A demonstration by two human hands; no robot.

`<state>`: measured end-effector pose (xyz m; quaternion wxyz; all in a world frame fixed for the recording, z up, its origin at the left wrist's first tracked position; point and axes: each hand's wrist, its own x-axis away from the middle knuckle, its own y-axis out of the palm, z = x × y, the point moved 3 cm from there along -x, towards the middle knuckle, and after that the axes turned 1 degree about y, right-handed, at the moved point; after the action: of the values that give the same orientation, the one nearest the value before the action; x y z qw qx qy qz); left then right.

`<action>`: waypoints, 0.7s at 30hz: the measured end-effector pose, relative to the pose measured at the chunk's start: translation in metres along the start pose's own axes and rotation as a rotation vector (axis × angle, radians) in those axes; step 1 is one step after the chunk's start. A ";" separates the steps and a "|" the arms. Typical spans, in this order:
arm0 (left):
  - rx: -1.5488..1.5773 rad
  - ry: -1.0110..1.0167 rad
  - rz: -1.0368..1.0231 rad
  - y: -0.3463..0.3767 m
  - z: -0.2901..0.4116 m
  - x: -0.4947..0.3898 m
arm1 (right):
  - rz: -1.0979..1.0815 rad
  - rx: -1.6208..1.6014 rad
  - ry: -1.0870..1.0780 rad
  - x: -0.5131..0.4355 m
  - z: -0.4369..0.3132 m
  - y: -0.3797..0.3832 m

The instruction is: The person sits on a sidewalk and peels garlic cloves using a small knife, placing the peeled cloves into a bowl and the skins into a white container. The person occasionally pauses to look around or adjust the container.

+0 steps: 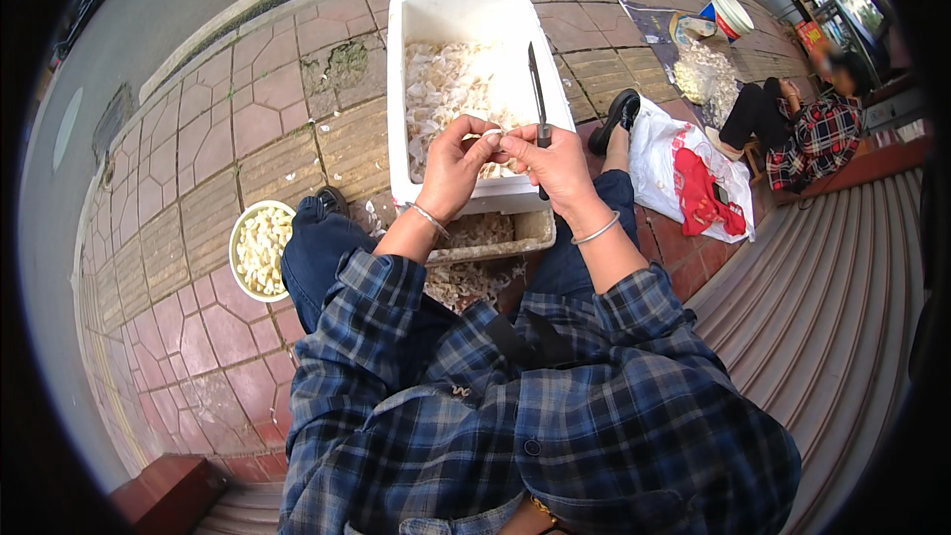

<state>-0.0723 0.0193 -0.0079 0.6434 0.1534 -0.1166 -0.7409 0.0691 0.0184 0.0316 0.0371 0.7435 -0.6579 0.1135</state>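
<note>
My left hand (458,163) pinches a small pale garlic clove (492,134) between thumb and fingertips. Fingertips of my right hand (556,163) meet it there, partly hiding the clove. A knife (536,82) with a dark handle sits in my right hand, its blade pointing away from me. Both hands are above the near end of a white foam box (397,89), which holds papery garlic skins (446,89). By my left leg stands a round, pale bowl (234,260) filled with peeled garlic cloves (261,245).
Under the foam box is a dirty second box (513,245) with skins. On the right lie a white sack (654,171), a red bag (698,193) and a dark phone-like object (720,194). Beyond, a seated person (813,134) is near a garlic pile (698,78) and bucket (732,15).
</note>
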 end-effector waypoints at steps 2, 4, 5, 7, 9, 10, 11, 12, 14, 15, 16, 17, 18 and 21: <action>-0.065 0.002 0.013 -0.002 0.000 0.000 | 0.050 -0.060 0.009 -0.001 0.004 0.000; -0.189 0.007 0.014 -0.005 0.000 0.000 | 0.077 -0.088 0.017 0.000 0.005 -0.001; -0.153 -0.010 0.003 -0.005 -0.001 -0.001 | 0.078 -0.088 0.020 0.000 0.004 -0.002; -0.081 -0.044 -0.016 -0.004 -0.002 0.000 | 0.079 -0.057 0.017 0.001 0.002 -0.002; 0.043 -0.106 -0.022 -0.004 -0.002 0.001 | 0.082 0.004 0.004 0.001 0.000 -0.001; 0.106 -0.137 -0.025 -0.005 -0.001 0.001 | 0.082 0.020 -0.034 0.001 -0.001 0.000; 0.158 -0.172 -0.028 -0.005 -0.001 0.002 | 0.082 0.036 -0.072 0.002 -0.002 0.001; 0.209 -0.206 -0.031 -0.006 0.001 0.003 | 0.081 0.052 -0.110 0.002 -0.003 0.002; 0.285 -0.254 -0.042 -0.007 0.001 0.005 | 0.079 0.041 -0.100 0.004 -0.005 0.004; 0.312 -0.267 -0.053 -0.008 0.000 0.004 | 0.082 0.037 -0.096 0.004 -0.006 0.003; 0.339 -0.281 -0.064 -0.007 0.000 0.004 | 0.084 0.017 -0.079 0.005 -0.006 0.003; 0.310 -0.260 -0.057 -0.007 0.000 0.005 | 0.088 -0.005 -0.061 0.006 -0.005 0.004; 0.283 -0.231 -0.064 -0.002 0.003 0.001 | 0.103 -0.022 -0.056 0.005 -0.009 0.001; 0.144 -0.101 -0.046 -0.002 0.006 0.003 | 0.088 0.005 -0.060 0.004 -0.002 0.006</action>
<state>-0.0765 0.0167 -0.0030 0.6067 0.1644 -0.1984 -0.7520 0.0637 0.0142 0.0336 0.0108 0.7171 -0.6904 0.0943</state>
